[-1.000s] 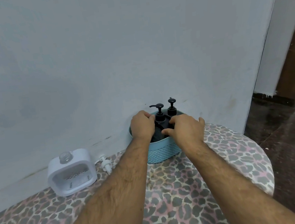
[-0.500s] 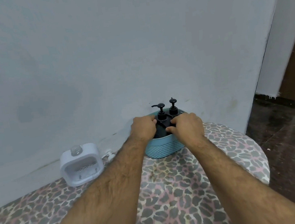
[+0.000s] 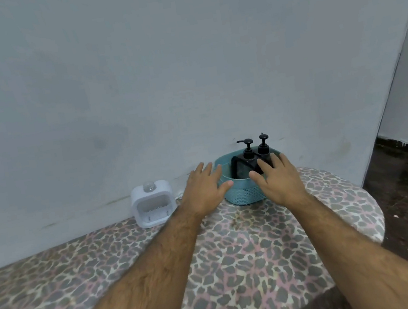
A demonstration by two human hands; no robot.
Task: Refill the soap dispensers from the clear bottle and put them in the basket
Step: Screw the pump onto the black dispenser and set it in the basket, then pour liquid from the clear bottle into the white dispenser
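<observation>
Against the wall, two black pump soap dispensers [image 3: 255, 157] stand in the woven blue plastic basket [image 3: 243, 196]; your left hand [image 3: 204, 189] and right hand [image 3: 278, 179] flank it, fingers released, grasping nothing.

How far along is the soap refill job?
Done: both black dispensers stand upright in the blue basket. In hand: nothing; left hand and right hand are open beside the basket. Left: nothing obvious; fill level can't be seen.

The right hand [image 3: 279, 181] hides the front of the dispensers [image 3: 257, 156].
</observation>
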